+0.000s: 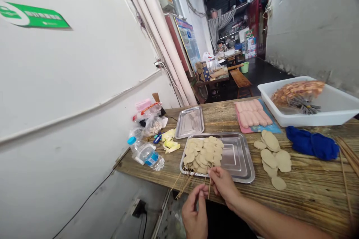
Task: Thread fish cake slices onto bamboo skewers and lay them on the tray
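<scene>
My right hand [224, 185] is closed in a pinch on a thin bamboo skewer [209, 189] at the near edge of a metal tray [238, 158]. Just left of and below it, my left hand [195, 211] has its fingers curled in close to the skewers' lower ends; what lies between its fingertips is hidden. Flat, pale beige slices [203, 151] on skewers are piled in overlapping rows on the tray's left half. Several bare skewer ends [185, 185] stick out over the table's front edge. More loose beige slices [276, 158] lie right of the tray.
A second metal tray [190, 121] lies behind. Left stand a water bottle [151, 158], plastic bags [153, 125] and yellowish scraps [170, 145]. Right are pink sausages [252, 114], a blue cloth [312, 143], loose sticks [349, 153] and a white tub [316, 117] of skewered food. A person sits far back.
</scene>
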A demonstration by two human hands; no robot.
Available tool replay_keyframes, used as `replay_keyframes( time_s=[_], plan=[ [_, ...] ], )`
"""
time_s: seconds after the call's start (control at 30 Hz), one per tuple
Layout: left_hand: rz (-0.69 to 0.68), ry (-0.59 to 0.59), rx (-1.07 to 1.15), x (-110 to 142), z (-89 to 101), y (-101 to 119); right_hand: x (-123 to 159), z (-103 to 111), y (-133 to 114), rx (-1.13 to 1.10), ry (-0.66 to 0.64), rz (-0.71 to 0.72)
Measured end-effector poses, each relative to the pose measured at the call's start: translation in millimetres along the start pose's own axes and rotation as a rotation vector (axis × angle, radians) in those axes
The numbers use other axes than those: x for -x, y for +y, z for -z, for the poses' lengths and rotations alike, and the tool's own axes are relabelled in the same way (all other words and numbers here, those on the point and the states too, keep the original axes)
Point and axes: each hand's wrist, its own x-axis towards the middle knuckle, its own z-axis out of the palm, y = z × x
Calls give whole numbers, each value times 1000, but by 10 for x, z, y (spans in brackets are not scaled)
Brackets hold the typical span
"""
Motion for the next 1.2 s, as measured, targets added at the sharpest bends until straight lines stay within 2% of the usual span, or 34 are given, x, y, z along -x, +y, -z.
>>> replay_keyframes(
  time_s=[0.1,0.2,0.27,0.33,0.43,0.53,0.63,0.67,0.7,0.77,0.87,1.0,1.1,1.2],
  plan=[
    [-54,37,-31,27,-23,39,38,38,34,110,-67,25],
    [-110,53,-67,57,-44,116,230,161,42,238,-136,108],
    [-128,39,-88,74,-66,195,411,313,4,341,-157,190],
    [-122,-7,-81,85,-109,291,585,548,-77,459,-109,278],
    [-114,-113,-54,93,-246,453,772,1113,-251,656,65,364],
    [-134,-250,-64,100,-472,604,919,1926,-434,872,341,353],
    [-172,-407,-97,115,-757,713,1097,2761,-556,1111,632,225],
    [-189,-464,-108,118,-859,735,1153,2988,-568,1183,690,168],
    [-209,-518,-118,116,-964,750,1198,3173,-562,1241,726,111],
    [-261,-562,-138,93,-1180,765,1248,3409,-510,1321,726,20],
    [-288,-600,-180,11,-1499,785,1244,3469,-408,1394,695,-34],
    [-344,-631,-303,-125,-1849,845,1202,3248,-401,1487,705,20],
    [-391,-619,-439,-186,-1995,866,1150,3021,-434,1542,624,93],
    [-409,-627,-493,-216,-2055,850,1073,2838,-413,1563,558,97]
  ],
)
